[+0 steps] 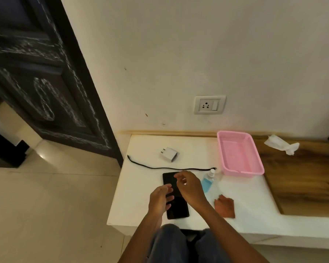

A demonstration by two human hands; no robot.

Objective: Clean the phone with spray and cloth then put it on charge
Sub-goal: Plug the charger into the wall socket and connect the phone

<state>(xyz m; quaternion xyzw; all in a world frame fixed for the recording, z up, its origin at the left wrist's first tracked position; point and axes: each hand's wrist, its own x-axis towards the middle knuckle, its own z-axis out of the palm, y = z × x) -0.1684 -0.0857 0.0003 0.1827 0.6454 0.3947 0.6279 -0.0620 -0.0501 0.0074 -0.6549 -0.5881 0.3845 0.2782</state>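
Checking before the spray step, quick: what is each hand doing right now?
Left hand: open, fingers relaxed over the phone, gripping nothing.
Right hand: open, fingers loosely curled above the phone, holding nothing.

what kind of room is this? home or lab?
Probably a home room, not a lab: a low white ledge against a plain painted wall, a household wall socket above it, a carved dark wooden door and tiled floor alongside.

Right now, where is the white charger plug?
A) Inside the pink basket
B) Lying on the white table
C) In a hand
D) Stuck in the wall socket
B: the charger plug lies on the white table, behind the black cable, unplugged.
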